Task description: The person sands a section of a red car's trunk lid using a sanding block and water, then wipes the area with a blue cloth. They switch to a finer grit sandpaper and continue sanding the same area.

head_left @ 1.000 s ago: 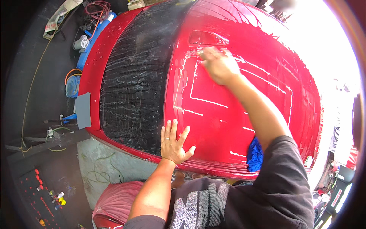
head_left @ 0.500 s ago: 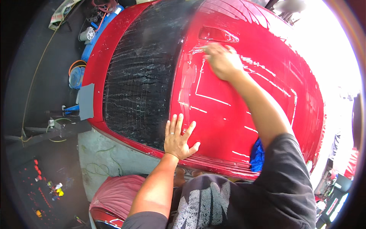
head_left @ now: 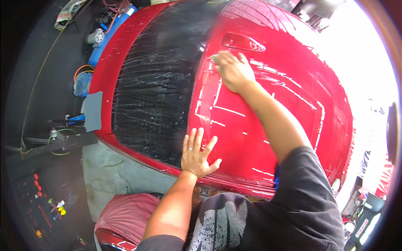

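Observation:
A red car's roof (head_left: 234,138) fills the middle, glossy and wet-looking, with white light reflections across it. My left hand (head_left: 197,159) rests flat on the roof next to the dark rear window (head_left: 153,96); its fingers are spread and a ring shows on one. Farther off, my right hand (head_left: 235,73) presses down on the roof near the red fin-shaped roof piece (head_left: 243,42). A small greenish edge peeks out at its fingertips; the rest of what lies under the fingers is hidden. The rear window is streaked with whitish runs.
A blue cloth (head_left: 276,178), mostly hidden by my right sleeve, lies at the roof's near edge. Grey tape (head_left: 93,111) sits on the red rear edge at left. Beyond stand a blue tank (head_left: 98,46) and a blue container (head_left: 82,83). A pinkish cover (head_left: 125,215) is at lower left.
My right hand has slid a little left across the roof, toward the rear window. My left hand stays on the roof. My sleeve covers more of the blue cloth.

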{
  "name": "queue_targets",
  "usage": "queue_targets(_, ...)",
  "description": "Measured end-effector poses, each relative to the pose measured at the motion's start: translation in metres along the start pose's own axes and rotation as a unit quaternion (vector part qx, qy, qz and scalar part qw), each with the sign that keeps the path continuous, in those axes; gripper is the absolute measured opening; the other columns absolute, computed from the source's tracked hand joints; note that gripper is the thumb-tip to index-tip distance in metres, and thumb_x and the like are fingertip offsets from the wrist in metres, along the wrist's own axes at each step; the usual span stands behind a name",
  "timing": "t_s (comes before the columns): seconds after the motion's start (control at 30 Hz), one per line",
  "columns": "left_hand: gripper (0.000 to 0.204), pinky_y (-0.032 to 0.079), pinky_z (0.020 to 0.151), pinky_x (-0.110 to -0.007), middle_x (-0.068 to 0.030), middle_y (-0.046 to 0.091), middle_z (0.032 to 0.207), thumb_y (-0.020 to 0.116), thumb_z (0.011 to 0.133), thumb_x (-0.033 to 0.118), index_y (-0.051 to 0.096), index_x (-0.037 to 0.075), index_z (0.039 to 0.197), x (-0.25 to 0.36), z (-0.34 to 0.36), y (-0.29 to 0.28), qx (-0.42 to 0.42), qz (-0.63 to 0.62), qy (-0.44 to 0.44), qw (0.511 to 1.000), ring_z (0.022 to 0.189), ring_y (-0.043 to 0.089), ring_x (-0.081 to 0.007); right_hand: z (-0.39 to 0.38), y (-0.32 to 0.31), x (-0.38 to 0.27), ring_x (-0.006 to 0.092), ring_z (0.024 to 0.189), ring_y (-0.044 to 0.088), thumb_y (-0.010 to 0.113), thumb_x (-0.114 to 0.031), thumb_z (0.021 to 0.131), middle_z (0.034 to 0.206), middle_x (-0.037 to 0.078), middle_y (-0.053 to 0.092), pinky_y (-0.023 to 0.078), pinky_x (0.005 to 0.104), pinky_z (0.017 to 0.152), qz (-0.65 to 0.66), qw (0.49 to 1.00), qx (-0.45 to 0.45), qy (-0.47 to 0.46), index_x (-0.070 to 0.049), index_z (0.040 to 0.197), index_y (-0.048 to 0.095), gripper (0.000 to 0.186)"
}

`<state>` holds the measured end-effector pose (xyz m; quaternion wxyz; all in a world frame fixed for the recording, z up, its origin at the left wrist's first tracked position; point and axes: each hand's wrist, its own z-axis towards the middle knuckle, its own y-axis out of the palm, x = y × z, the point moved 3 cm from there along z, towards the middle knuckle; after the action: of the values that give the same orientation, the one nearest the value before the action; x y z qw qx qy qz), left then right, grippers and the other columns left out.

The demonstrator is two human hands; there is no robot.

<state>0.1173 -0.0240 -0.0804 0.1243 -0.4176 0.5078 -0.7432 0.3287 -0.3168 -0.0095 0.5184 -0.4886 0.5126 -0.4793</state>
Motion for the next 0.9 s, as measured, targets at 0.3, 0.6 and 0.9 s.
queue_targets(0.3, 0.096, 0.026, 0.138, -0.075, -0.0297, 0.035, 0.188, 0.082, 0.088, 0.063, 0.057, 0.032, 0.175, 0.003, 0.004, -0.005, 0.010, 0.006, 0.011, 1.000, 0.175, 0.030, -0.0550, -0.078, -0.039, 0.176, 0.0318, 0.165, 0.054, 0.046, -0.037, 0.127, 0.175, 0.012, 0.060, 0.032, 0.0632, 0.141, -0.008, 0.987, 0.067, 0.148, -0.010, 0.166, 0.061, 0.050)
queue_targets(0.6, 0.096, 0.026, 0.138, -0.075, -0.0294, 0.034, 0.189, 0.081, 0.089, 0.064, 0.057, 0.031, 0.176, -0.001, 0.000, 0.002, 0.005, 0.017, 0.015, 1.000, 0.175, 0.030, -0.0552, -0.058, -0.004, 0.127, 0.0412, 0.171, 0.042, 0.047, -0.034, 0.126, 0.182, 0.022, 0.048, 0.031, 0.0716, 0.139, -0.052, 0.974, -0.019, 0.220, -0.001, 0.174, 0.047, 0.059)
queue_targets(0.9, 0.096, 0.025, 0.139, -0.075, -0.0273, 0.034, 0.190, 0.084, 0.088, 0.064, 0.057, 0.034, 0.175, 0.001, 0.001, 0.000, 0.002, 0.010, 0.004, 1.000, 0.176, 0.029, -0.0539, -0.076, -0.020, 0.105, 0.0400, 0.179, 0.029, 0.044, -0.034, 0.127, 0.191, 0.018, 0.034, 0.023, 0.0863, 0.137, -0.020, 0.974, -0.050, 0.219, -0.007, 0.180, 0.041, 0.060)
